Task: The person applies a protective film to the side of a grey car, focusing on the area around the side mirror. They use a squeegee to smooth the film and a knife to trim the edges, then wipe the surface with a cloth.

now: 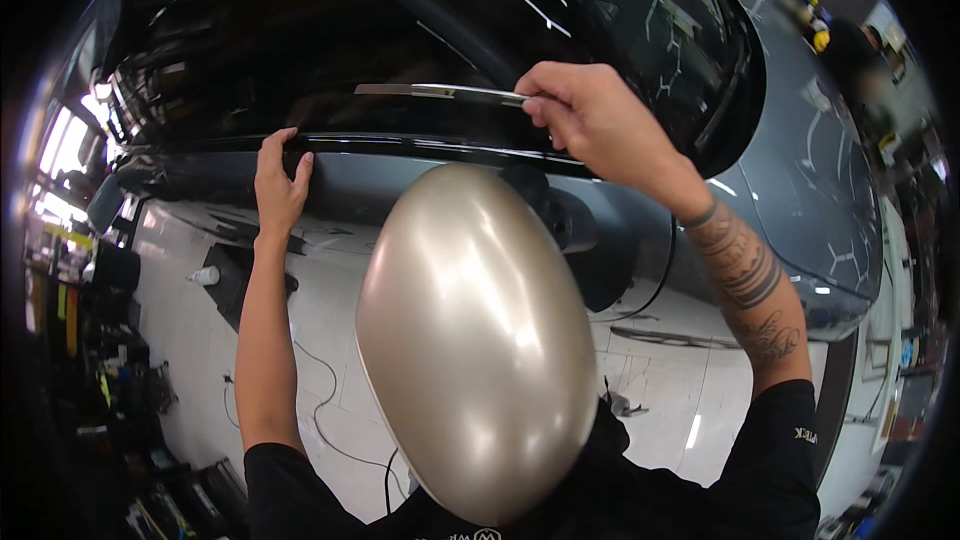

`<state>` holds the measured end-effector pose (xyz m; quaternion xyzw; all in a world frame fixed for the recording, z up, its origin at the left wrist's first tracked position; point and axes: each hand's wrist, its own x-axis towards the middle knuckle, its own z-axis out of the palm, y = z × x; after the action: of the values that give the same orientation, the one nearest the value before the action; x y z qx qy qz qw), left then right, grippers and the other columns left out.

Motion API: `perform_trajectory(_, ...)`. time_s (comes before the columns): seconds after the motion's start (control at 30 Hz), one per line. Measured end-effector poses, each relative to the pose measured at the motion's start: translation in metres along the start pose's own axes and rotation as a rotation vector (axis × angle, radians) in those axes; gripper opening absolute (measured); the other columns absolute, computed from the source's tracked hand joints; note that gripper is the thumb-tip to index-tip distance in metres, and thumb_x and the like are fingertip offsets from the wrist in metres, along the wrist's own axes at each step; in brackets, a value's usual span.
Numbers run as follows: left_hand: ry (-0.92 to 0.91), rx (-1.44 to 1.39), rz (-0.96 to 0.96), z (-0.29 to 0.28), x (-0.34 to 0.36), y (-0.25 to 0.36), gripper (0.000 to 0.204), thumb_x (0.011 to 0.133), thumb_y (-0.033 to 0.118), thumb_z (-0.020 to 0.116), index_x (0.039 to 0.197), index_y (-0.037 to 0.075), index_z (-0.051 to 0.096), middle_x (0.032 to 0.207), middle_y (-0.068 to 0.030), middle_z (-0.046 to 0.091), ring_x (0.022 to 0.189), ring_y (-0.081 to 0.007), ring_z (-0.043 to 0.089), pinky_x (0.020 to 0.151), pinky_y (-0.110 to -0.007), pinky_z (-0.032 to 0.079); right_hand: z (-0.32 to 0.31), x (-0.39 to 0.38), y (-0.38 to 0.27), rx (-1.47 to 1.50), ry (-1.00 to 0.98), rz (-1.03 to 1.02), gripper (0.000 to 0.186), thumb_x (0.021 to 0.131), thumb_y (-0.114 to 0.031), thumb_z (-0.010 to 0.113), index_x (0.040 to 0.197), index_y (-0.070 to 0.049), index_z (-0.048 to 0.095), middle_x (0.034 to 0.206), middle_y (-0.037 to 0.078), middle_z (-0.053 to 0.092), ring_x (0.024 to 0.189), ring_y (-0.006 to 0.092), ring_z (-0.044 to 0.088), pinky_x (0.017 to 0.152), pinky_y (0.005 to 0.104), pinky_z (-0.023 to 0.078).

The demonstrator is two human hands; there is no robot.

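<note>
Slender silver metallic strip (430,91): over the dark glossy car window (300,50), extending left from the grip; long axis roughly along the black sill trim (385,146).
Right hand (608,125): nearer; pinches strip's right end.
Left hand (278,188): thumb and fingers spread, beyond strip's free tip.

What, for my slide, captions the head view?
Right hand holds slender silver strip by glossy dark car window; left hand open.

The head-worn fisheye looks down from close above both hands (281,185) and a car (420,50).
</note>
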<state>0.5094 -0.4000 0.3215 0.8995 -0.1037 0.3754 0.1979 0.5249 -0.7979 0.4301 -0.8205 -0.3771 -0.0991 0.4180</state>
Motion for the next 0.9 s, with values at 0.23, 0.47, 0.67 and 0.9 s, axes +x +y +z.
perform_trajectory(0.23, -0.041, 0.006, -0.095, 0.006, -0.001, 0.03, 0.044, 0.077, -0.007, 0.052, 0.12, 0.0, 0.056, 0.124, -0.0186, 0.058, 0.123, -0.0353, 0.051, 0.102, -0.037, 0.041, 0.009, 0.02, 0.01, -0.028, -0.071, -0.175, 0.009, 0.08, 0.002, 0.051, 0.082, 0.006, 0.059, 0.08, 0.023, 0.063, 0.077, 0.0408, 0.061, 0.068, 0.0459, 0.05)
perform_trajectory(0.47, -0.137, -0.196, -0.415, 0.005, -0.014, 0.055, 0.044, 0.085, -0.005, 0.053, 0.128, 0.001, 0.055, 0.13, -0.0169, 0.058, 0.118, -0.0264, 0.058, 0.095, -0.03, 0.045, 0.036, 0.028, 0.037, -0.243, -0.069, -0.289, 0.007, 0.077, 0.003, 0.052, 0.084, 0.002, 0.054, 0.08, 0.018, 0.061, 0.077, 0.0373, 0.061, 0.067, 0.0456, 0.051)
perform_trajectory(0.67, -0.3, -0.391, -0.536, -0.022, -0.044, 0.073, 0.03, 0.092, 0.009, 0.055, 0.118, -0.006, 0.061, 0.122, -0.0182, 0.063, 0.109, -0.0204, 0.061, 0.091, -0.03, 0.047, 0.056, 0.034, 0.038, -0.237, -0.048, -0.308, 0.008, 0.081, -0.004, 0.051, 0.088, -0.001, 0.054, 0.08, 0.016, 0.062, 0.073, 0.0365, 0.064, 0.064, 0.0459, 0.052)
perform_trajectory(0.9, -0.485, -0.517, -0.823, -0.054, -0.088, 0.124, 0.027, 0.094, 0.012, 0.056, 0.112, -0.006, 0.063, 0.1, -0.0111, 0.069, 0.094, -0.0154, 0.062, 0.085, -0.028, 0.048, 0.062, 0.031, 0.025, -0.292, -0.039, -0.288, 0.008, 0.081, -0.004, 0.053, 0.086, 0.002, 0.056, 0.081, 0.016, 0.061, 0.062, 0.0284, 0.067, 0.054, 0.034, 0.055)
